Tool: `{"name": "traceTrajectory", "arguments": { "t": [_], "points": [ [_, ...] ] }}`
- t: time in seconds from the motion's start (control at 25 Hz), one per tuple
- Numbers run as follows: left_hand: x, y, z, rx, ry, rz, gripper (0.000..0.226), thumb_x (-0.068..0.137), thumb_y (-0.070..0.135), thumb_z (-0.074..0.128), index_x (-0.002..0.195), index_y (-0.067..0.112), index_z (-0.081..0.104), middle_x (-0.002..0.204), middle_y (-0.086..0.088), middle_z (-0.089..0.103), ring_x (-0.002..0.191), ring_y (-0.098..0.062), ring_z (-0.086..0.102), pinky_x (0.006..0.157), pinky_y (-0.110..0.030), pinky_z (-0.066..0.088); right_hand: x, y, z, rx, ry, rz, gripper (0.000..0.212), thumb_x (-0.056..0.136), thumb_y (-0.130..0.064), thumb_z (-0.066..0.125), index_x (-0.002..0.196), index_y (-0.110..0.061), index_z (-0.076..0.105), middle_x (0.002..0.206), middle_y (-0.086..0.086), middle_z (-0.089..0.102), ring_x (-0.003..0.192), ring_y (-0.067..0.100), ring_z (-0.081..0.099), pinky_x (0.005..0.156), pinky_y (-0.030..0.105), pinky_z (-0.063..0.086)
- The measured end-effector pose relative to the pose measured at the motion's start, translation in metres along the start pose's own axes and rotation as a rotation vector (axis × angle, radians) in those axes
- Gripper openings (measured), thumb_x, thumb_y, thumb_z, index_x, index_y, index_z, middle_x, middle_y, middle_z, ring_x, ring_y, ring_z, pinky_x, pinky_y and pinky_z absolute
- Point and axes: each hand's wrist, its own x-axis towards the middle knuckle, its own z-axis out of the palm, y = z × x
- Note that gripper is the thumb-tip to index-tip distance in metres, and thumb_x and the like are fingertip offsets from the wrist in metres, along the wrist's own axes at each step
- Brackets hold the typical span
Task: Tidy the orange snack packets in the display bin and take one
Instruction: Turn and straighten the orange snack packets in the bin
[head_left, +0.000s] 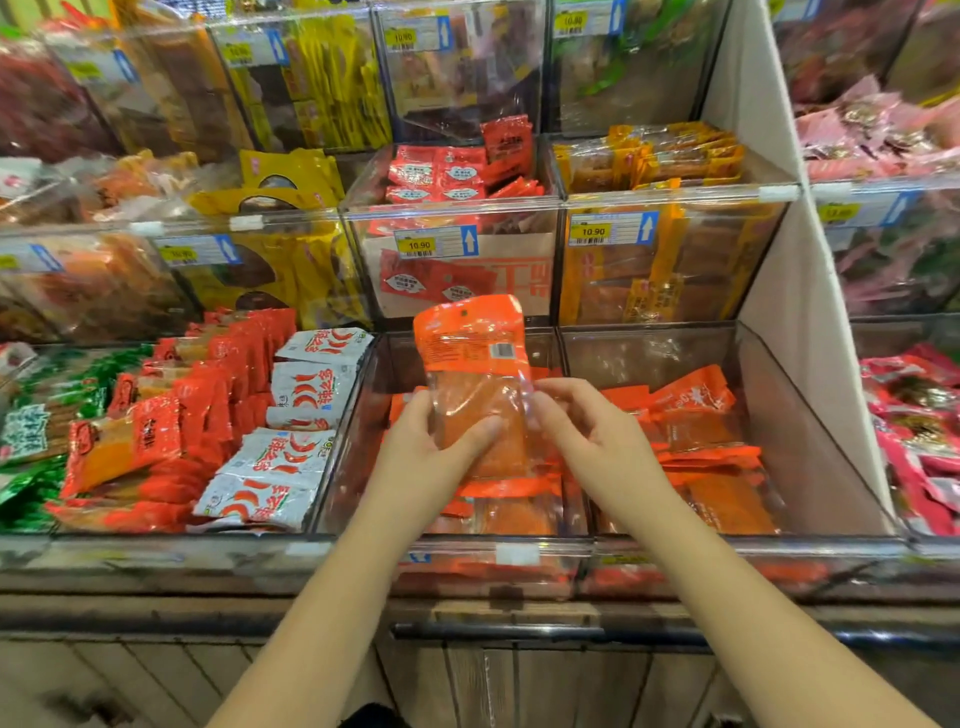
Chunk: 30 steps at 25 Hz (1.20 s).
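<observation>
Wooden cabinet front forms the nearest edge, below 1 row of clear plastic bins. 2 bare forearms reach over it. Left hand grips the lower left side of 1 orange packet, thumb across its clear window. Right hand pinches the right edge. The packet stands upright, barcode side facing the camera, above the display bin. Loose orange packets lie in this bin and in the right bin; exact count cannot be told. The left bin holds red packets and at least 4 white chilli packets. Behind, 2 yellow price tags read 10.90.
</observation>
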Motion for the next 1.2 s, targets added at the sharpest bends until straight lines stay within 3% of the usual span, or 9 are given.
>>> {"name": "traceTrajectory", "arguments": {
  "t": [0.08, 0.2, 0.32, 0.44, 0.64, 0.8, 0.96, 1.08, 1.2],
  "points": [
    [-0.002, -0.008, 0.013, -0.173, -0.077, -0.012, 0.033, 0.089, 0.037, 0.072, 0.118, 0.025, 0.061, 0.109, 0.007, 0.075, 0.1, -0.004, 0.071, 0.084, -0.023, 0.058, 0.0, 0.004, -0.001, 0.092, -0.002, 0.027, 0.016, 0.098, -0.04, 0.062, 0.111, -0.032, 0.068, 0.091, -0.011, 0.075, 0.088, -0.001, 0.07, 0.075, 0.017, 0.055],
    [0.001, -0.016, 0.009, -0.213, -0.066, -0.004, 0.022, 0.1, 0.034, 0.058, 0.118, 0.021, 0.061, 0.104, 0.005, 0.075, 0.09, -0.006, 0.07, 0.072, -0.023, 0.057, 0.002, 0.008, -0.008, 0.23, 0.063, 0.044, 0.006, 0.101, -0.023, 0.063, 0.103, -0.025, 0.068, 0.079, -0.006, 0.074, 0.071, 0.006, 0.069, 0.064, 0.019, 0.052],
    [0.001, -0.02, 0.006, -0.282, -0.083, -0.009, 0.014, 0.103, 0.025, 0.055, 0.114, 0.021, 0.063, 0.101, -0.001, 0.073, 0.087, -0.01, 0.068, 0.063, -0.021, 0.055, 0.002, 0.011, -0.008, 0.245, 0.054, 0.029, 0.006, 0.102, -0.026, 0.06, 0.103, -0.027, 0.066, 0.076, -0.005, 0.07, 0.066, 0.011, 0.066, 0.063, 0.026, 0.053],
    [0.0, -0.02, 0.006, -0.301, -0.092, 0.025, 0.013, 0.103, 0.024, 0.055, 0.102, 0.033, 0.065, 0.094, 0.0, 0.072, 0.082, -0.014, 0.066, 0.063, -0.025, 0.055, -0.001, 0.008, -0.006, 0.262, 0.028, 0.026, 0.01, 0.102, -0.034, 0.057, 0.107, -0.028, 0.064, 0.075, -0.004, 0.071, 0.065, 0.015, 0.067, 0.065, 0.032, 0.057],
    [0.0, -0.025, 0.006, -0.338, -0.094, 0.071, 0.017, 0.104, 0.029, 0.051, 0.108, 0.032, 0.067, 0.103, -0.012, 0.069, 0.095, -0.022, 0.065, 0.084, -0.046, 0.058, -0.004, 0.009, -0.006, 0.214, -0.018, -0.019, 0.012, 0.099, -0.04, 0.057, 0.109, -0.036, 0.063, 0.082, -0.003, 0.076, 0.079, 0.011, 0.073, 0.075, 0.032, 0.06],
    [0.0, -0.021, 0.007, -0.386, -0.075, 0.09, 0.019, 0.099, 0.032, 0.052, 0.101, 0.036, 0.07, 0.093, 0.006, 0.069, 0.087, -0.01, 0.064, 0.072, -0.025, 0.057, -0.005, 0.007, -0.005, 0.208, 0.003, -0.06, 0.014, 0.1, -0.036, 0.056, 0.112, -0.033, 0.063, 0.08, -0.008, 0.074, 0.078, 0.008, 0.072, 0.07, 0.03, 0.059],
    [0.001, -0.022, 0.008, -0.427, -0.081, 0.092, 0.02, 0.101, 0.026, 0.05, 0.104, 0.03, 0.07, 0.103, -0.003, 0.072, 0.093, -0.016, 0.068, 0.074, -0.027, 0.059, -0.004, 0.009, -0.004, 0.178, -0.002, -0.067, 0.02, 0.1, -0.042, 0.053, 0.115, -0.033, 0.061, 0.076, -0.004, 0.071, 0.074, 0.016, 0.07, 0.074, 0.043, 0.061],
    [0.0, -0.02, 0.009, -0.441, -0.081, 0.097, 0.017, 0.102, 0.021, 0.05, 0.105, 0.024, 0.067, 0.099, -0.001, 0.073, 0.091, -0.014, 0.068, 0.07, -0.023, 0.057, -0.004, 0.008, -0.005, 0.205, -0.036, -0.056, 0.022, 0.098, -0.047, 0.053, 0.111, -0.033, 0.063, 0.073, -0.01, 0.069, 0.07, 0.009, 0.067, 0.07, 0.032, 0.055],
    [-0.001, -0.02, 0.009, -0.439, -0.092, 0.087, 0.017, 0.103, 0.02, 0.049, 0.106, 0.022, 0.066, 0.097, 0.002, 0.074, 0.091, -0.012, 0.069, 0.07, -0.024, 0.057, -0.006, 0.005, -0.006, 0.244, -0.083, -0.061, 0.024, 0.094, -0.043, 0.06, 0.114, -0.032, 0.066, 0.084, -0.016, 0.073, 0.083, 0.001, 0.069, 0.071, 0.017, 0.054]
  ]
}}
